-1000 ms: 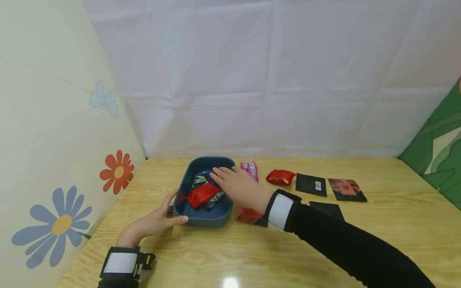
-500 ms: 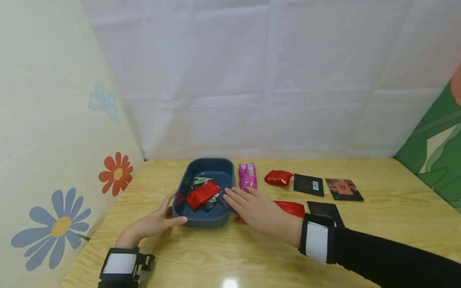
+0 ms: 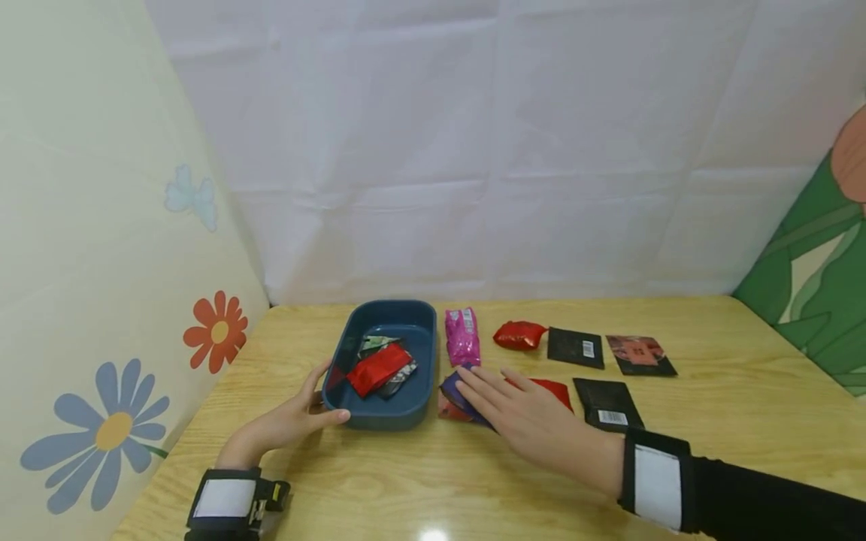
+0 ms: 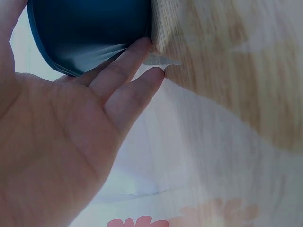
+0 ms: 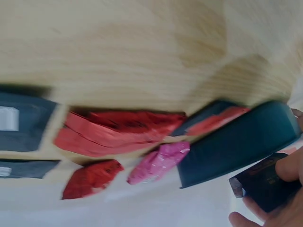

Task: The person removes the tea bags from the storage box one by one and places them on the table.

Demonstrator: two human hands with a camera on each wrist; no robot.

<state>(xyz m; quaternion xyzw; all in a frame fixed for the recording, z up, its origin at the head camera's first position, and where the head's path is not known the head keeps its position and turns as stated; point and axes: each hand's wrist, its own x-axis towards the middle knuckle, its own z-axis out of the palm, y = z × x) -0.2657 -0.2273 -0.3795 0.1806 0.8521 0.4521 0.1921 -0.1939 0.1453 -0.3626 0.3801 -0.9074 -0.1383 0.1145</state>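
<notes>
At the left side of a dark blue plastic bin (image 3: 392,422), my left hand (image 3: 287,421) holds the wall, thumb at the front corner and fingers along the outside. In the left wrist view, fingers (image 4: 137,94) lie against the bin's outer wall. Inside are a red packet (image 3: 379,370) and dark, silvery and green packets, partly overlapped. My right hand (image 3: 534,421) pinches a dark purple packet (image 3: 456,387) right of the bin, above a red-and-black packet (image 3: 448,409). The right wrist view shows the thumb across the pinched packet (image 5: 265,182).
Right of the bin on the wooden table (image 3: 406,488) lie a pink packet (image 3: 463,338), a puffy red packet (image 3: 519,335), a flatter red packet (image 3: 556,391), black packets (image 3: 575,347) and a black-and-red packet (image 3: 641,355). A white cloth wall (image 3: 541,150) stands behind.
My right hand has moved from over the bin to the right and nearer, carrying the purple packet out. The left hand stays on the bin, and the pink packet is now uncovered.
</notes>
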